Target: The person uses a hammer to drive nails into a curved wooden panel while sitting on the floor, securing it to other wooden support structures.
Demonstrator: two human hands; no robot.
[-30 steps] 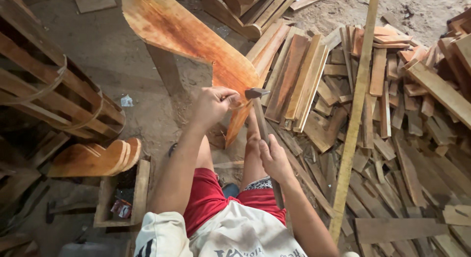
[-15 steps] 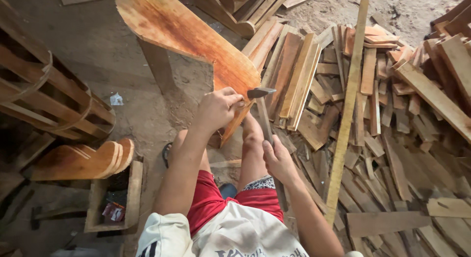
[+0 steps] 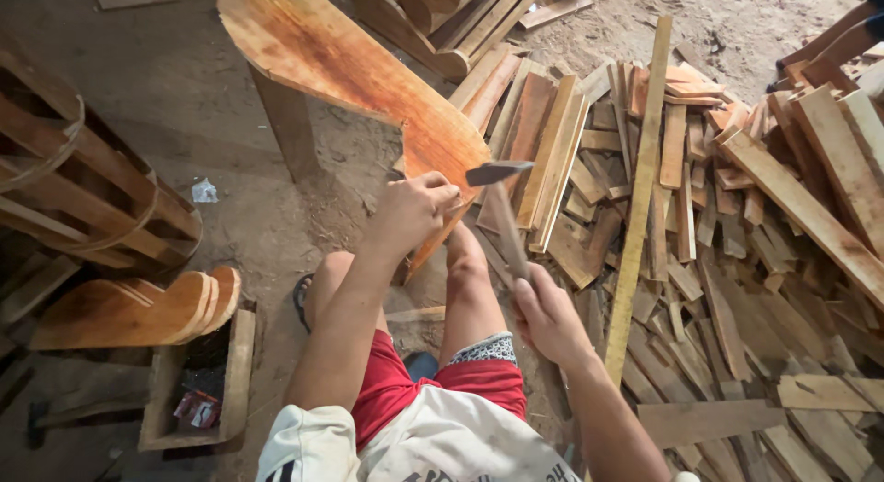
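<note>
Here my left hand (image 3: pixel 410 210) pinches something tiny against the board (image 3: pixel 368 77); my right hand (image 3: pixel 545 314) grips the hammer (image 3: pixel 502 215), which could strike my fingers.

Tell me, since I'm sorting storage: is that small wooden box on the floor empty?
Not empty: the wooden box holds small red packets at its bottom.

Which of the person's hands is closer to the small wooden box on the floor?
Left. The left hand grips the edge of the orange board, up and right of the wooden box. The right hand, holding the hammer, is farther right, beyond the legs.
</note>
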